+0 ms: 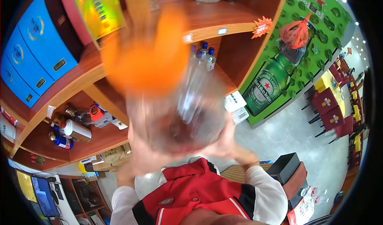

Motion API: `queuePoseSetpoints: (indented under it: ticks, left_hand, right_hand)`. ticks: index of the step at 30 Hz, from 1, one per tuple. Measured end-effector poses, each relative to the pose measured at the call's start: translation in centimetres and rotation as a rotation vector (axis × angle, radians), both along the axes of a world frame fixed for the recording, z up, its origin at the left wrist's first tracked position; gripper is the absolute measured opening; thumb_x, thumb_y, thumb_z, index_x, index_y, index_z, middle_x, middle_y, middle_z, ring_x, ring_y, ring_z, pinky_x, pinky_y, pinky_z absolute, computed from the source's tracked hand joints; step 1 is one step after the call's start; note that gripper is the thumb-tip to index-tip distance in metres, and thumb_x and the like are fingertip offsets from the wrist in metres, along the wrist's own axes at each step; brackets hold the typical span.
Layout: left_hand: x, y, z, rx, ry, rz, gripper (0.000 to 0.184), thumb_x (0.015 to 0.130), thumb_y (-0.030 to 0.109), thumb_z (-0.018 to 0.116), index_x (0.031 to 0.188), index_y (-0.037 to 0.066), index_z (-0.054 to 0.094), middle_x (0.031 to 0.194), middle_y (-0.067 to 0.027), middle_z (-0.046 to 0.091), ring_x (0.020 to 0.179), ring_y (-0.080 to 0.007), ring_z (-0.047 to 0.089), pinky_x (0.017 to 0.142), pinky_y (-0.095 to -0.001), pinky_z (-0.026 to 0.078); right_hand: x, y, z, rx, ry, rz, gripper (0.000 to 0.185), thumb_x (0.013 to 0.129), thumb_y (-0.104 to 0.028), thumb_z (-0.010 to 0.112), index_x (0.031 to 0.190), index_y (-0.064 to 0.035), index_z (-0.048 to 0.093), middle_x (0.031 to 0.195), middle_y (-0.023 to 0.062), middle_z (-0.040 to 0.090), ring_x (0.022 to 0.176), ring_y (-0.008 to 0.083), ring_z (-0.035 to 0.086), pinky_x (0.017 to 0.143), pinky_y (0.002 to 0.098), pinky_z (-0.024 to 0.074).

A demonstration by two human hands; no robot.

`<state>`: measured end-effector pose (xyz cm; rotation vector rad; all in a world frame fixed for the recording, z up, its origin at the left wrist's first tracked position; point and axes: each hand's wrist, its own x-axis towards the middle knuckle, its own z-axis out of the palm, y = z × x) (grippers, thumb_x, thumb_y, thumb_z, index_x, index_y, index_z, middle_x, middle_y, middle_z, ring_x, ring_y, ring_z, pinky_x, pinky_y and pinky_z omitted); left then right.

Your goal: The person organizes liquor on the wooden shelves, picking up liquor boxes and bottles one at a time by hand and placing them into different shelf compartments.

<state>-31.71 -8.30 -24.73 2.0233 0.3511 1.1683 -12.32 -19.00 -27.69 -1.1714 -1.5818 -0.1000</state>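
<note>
Between my two hands is a large clear jar [179, 113], smeared by motion, with something dark reddish showing low inside. Its bright orange lid [145, 65] points away from me toward the shelves; the blur hides the lid's exact form. My left hand [145, 157] is wrapped round the jar's near left end. On the near right side, my right hand [223, 143] grips the same jar. Fingers of both hands are partly hidden behind it. Beyond the jar, several small clear bottles with blue caps [210, 57] stand in a shelf compartment.
A curved wooden shelf unit [85, 79] rises in front, holding blue boxes [50, 37], a yellow box [97, 9] and lying bottles [77, 130]. At right are a green beer-poster panel [265, 85], a hanging red bag [295, 35] and chairs [329, 107]. A black box [283, 167] sits lower right.
</note>
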Motion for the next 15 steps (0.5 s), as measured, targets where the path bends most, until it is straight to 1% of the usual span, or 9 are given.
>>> queuePoseSetpoints:
  ticks: [2, 3, 5, 6, 7, 8, 9, 11, 15]
  left_hand:
    - [6.9, 1.2, 4.9, 0.217, -0.216, -0.020, 0.109, 0.064, 0.029, 0.100, 0.151, 0.003, 0.040, 0.133, -0.0149, 0.058, 0.117, -0.0254, 0.064, 0.089, -0.0383, 0.057]
    - [9.8, 0.8, 7.7, 0.097, -0.221, -0.007, 0.103, 0.069, 0.026, 0.098, 0.150, 0.003, 0.039, 0.131, -0.0143, 0.058, 0.119, -0.0249, 0.063, 0.087, -0.0374, 0.058]
    - [15.9, 1.9, 11.6, 0.220, -0.380, -0.019, 0.087, 0.077, 0.028, 0.093, 0.141, 0.000, 0.042, 0.128, -0.0171, 0.059, 0.115, -0.0257, 0.064, 0.086, -0.0391, 0.059]
    - [18.4, 2.3, 13.3, 0.176, -0.434, -0.066, 0.073, 0.077, 0.018, 0.088, 0.133, -0.002, 0.046, 0.124, -0.0242, 0.062, 0.110, -0.0336, 0.067, 0.086, -0.0406, 0.059]
    - [20.5, 3.3, 14.5, 0.325, -0.312, 0.039, 0.071, 0.093, 0.029, 0.080, 0.143, 0.001, 0.038, 0.131, -0.0153, 0.060, 0.118, -0.0243, 0.064, 0.090, -0.0361, 0.058]
    - [22.2, 3.6, 16.3, 0.144, -0.282, -0.058, 0.058, 0.098, 0.018, 0.070, 0.139, -0.007, 0.037, 0.131, -0.0311, 0.056, 0.115, -0.0369, 0.065, 0.093, -0.0429, 0.056]
    - [24.0, 5.2, 17.0, 0.323, -0.287, -0.012, 0.060, 0.100, 0.028, 0.070, 0.137, -0.005, 0.038, 0.127, -0.0289, 0.064, 0.120, -0.0336, 0.066, 0.095, -0.0413, 0.055]
    - [28.2, 8.6, 18.3, 0.287, -0.180, 0.008, 0.056, 0.101, 0.032, 0.067, 0.135, -0.003, 0.039, 0.125, -0.0277, 0.067, 0.111, -0.0322, 0.070, 0.095, -0.0420, 0.055]
    - [35.6, 14.1, 18.5, 0.190, -0.102, 0.014, 0.064, 0.097, 0.038, 0.071, 0.137, -0.001, 0.040, 0.124, -0.0249, 0.069, 0.117, -0.0336, 0.067, 0.099, -0.0437, 0.052]
  right_hand:
    - [4.2, 0.9, 4.5, 0.235, -0.054, -0.158, 0.110, 0.060, -0.025, 0.102, 0.146, 0.0019, 0.041, 0.135, 0.0237, 0.059, 0.119, 0.0317, 0.065, 0.098, 0.0432, 0.0549]
    - [6.0, 2.1, 6.6, 0.310, 0.042, -0.171, 0.103, 0.065, -0.022, 0.100, 0.144, 0.0018, 0.039, 0.130, 0.0215, 0.062, 0.111, 0.0285, 0.069, 0.094, 0.0403, 0.0573]
    - [10.3, 4.1, 10.7, 0.365, 0.019, -0.253, 0.096, 0.070, -0.019, 0.096, 0.141, 0.0008, 0.034, 0.116, 0.0163, 0.070, 0.098, 0.0256, 0.073, 0.085, 0.0388, 0.0599]
    - [12.1, 4.2, 12.8, 0.249, 0.116, -0.205, 0.096, 0.072, -0.020, 0.093, 0.144, 0.0007, 0.033, 0.132, 0.0178, 0.064, 0.114, 0.0235, 0.067, 0.101, 0.0413, 0.0534]
    - [14.5, 5.0, 14.4, 0.245, 0.048, -0.283, 0.096, 0.073, -0.032, 0.094, 0.142, 0.0020, 0.038, 0.126, 0.0191, 0.067, 0.110, 0.0254, 0.069, 0.099, 0.0400, 0.0541]
    - [11.1, 6.6, 17.1, 0.403, 0.287, -0.451, 0.063, 0.084, -0.020, 0.084, 0.129, 0.0057, 0.050, 0.103, 0.0226, 0.074, 0.088, 0.0252, 0.074, 0.080, 0.0344, 0.0594]
    - [17.4, 6.2, 17.7, 0.135, 0.139, -0.244, 0.092, 0.076, -0.028, 0.091, 0.140, 0.0038, 0.033, 0.114, 0.0257, 0.071, 0.099, 0.0275, 0.073, 0.088, 0.0360, 0.0597]
    - [22.2, 9.1, 18.4, 0.172, -0.026, -0.452, 0.084, 0.075, -0.030, 0.092, 0.135, 0.0033, 0.043, 0.115, 0.0264, 0.070, 0.108, 0.0309, 0.071, 0.095, 0.0403, 0.0571]
    - [29.3, 13.2, 18.4, 0.174, -0.171, -0.612, 0.090, 0.071, -0.040, 0.093, 0.134, 0.0032, 0.045, 0.117, 0.0254, 0.070, 0.105, 0.0355, 0.071, 0.091, 0.0430, 0.0581]
